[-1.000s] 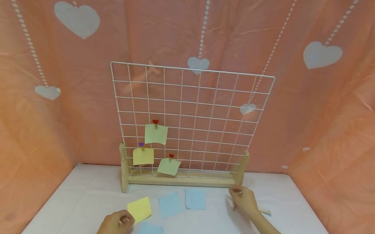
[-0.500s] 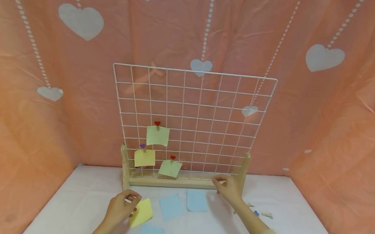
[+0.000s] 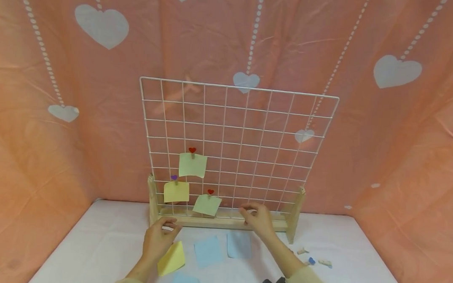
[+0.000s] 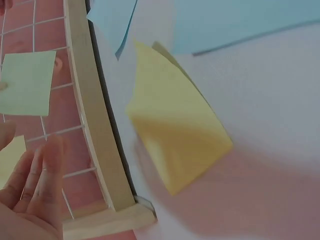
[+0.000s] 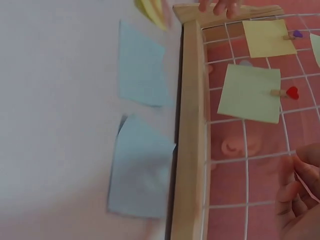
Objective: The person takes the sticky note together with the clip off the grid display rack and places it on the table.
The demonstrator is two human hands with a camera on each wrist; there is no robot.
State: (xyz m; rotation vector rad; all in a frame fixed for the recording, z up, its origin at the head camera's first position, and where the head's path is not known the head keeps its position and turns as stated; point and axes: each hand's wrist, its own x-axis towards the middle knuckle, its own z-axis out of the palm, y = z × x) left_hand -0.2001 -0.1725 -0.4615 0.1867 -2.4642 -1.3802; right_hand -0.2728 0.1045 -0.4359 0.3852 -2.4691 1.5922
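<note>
My left hand (image 3: 158,239) hovers by the front left of the white wire grid (image 3: 245,145), above a yellow sticky note (image 3: 171,258); thumb and fingers stand apart with nothing between them. In front of the grid's lower middle is my right hand (image 3: 259,220), thumb and fingertips brought close together. The right wrist view shows these fingers (image 5: 286,172), but whatever lies between them is hidden. Clipped on the grid are a yellow note (image 3: 177,191) with a purple heart clothespin (image 3: 174,177), and two pale green notes (image 3: 193,165), each with a red heart clothespin (image 3: 192,150).
Blue sticky notes (image 3: 207,252) lie on the white tabletop (image 3: 83,249). Several small clothespins (image 3: 325,263) are scattered at the right, one bearing a blue heart (image 3: 311,261). A wooden base (image 3: 215,222) holds the grid, and an orange curtain (image 3: 401,142) surrounds the table.
My right hand has moved left from beside the base's right end, uncovering clothespins. My left hand has moved up and right, past the yellow note, which stays on the table.
</note>
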